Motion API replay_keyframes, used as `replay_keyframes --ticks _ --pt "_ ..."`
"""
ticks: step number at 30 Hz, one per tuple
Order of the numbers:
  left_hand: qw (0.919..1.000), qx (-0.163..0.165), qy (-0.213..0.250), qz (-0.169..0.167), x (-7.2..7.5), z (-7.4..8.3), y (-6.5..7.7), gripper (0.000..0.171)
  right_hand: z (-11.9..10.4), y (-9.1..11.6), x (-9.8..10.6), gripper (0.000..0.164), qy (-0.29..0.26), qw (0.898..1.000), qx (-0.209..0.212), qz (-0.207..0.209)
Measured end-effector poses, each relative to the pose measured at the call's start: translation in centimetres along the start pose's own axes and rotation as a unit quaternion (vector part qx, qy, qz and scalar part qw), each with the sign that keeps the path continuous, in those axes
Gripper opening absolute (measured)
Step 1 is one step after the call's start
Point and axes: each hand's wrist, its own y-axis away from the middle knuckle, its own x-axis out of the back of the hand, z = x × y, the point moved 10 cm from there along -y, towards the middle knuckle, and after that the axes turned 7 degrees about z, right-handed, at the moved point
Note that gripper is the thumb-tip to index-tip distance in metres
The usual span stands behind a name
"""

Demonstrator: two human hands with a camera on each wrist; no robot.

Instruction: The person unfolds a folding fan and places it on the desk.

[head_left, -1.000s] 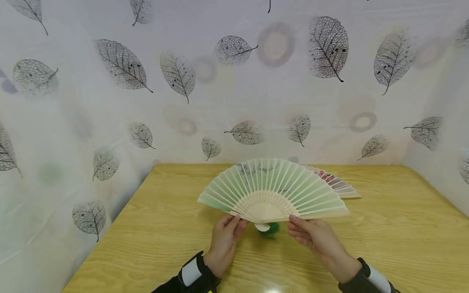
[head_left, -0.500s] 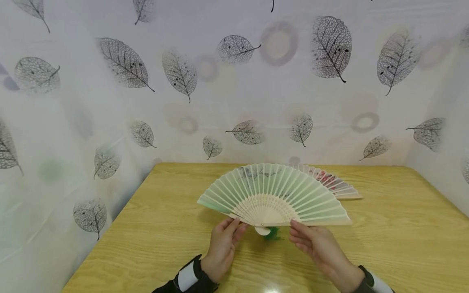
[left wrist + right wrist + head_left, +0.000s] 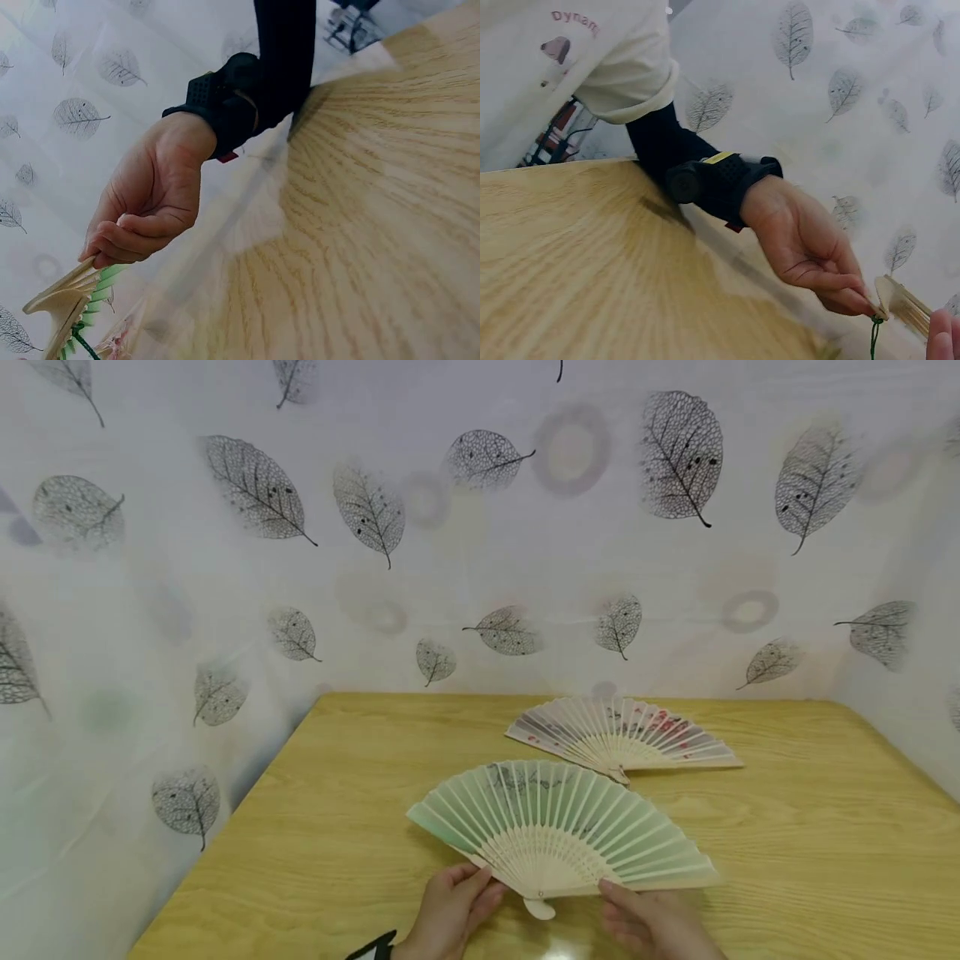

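A spread green folding fan (image 3: 540, 827) with pale ribs is held between both hands in the head view. My left hand (image 3: 450, 906) pinches its left outer rib near the pivot. On the other side, my right hand (image 3: 652, 918) pinches the right outer rib. In the left wrist view the left hand (image 3: 150, 199) has its thumb and fingers on the fan's ribs (image 3: 64, 300). The right wrist view shows the right hand (image 3: 810, 247) at the fan's pale end, where a green cord (image 3: 874, 337) hangs down.
Behind the green fan, a second open folding fan (image 3: 622, 735), greyish pink with red flowers, lies on the wooden table (image 3: 322, 810). A leaf-patterned curtain (image 3: 420, 552) rises behind the table and along its sides.
Both hands have moved down and nearer the body with the green fan, which stays spread. The pink fan behind it now shows almost whole.
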Motion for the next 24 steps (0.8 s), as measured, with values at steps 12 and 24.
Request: replay_keyframes --ticks 12,24 --pt "0.9864 0.09 -0.114 -0.076 -0.3 -0.7 1.4 0.058 0.6 0.3 0.3 0.039 0.0 0.999 -0.025 -0.022" --pt "0.9576 0.008 -0.253 -0.137 0.8 5.5 0.9 0.054 -4.7 1.2 1.9 0.039 -0.103 0.991 0.044 -0.072"
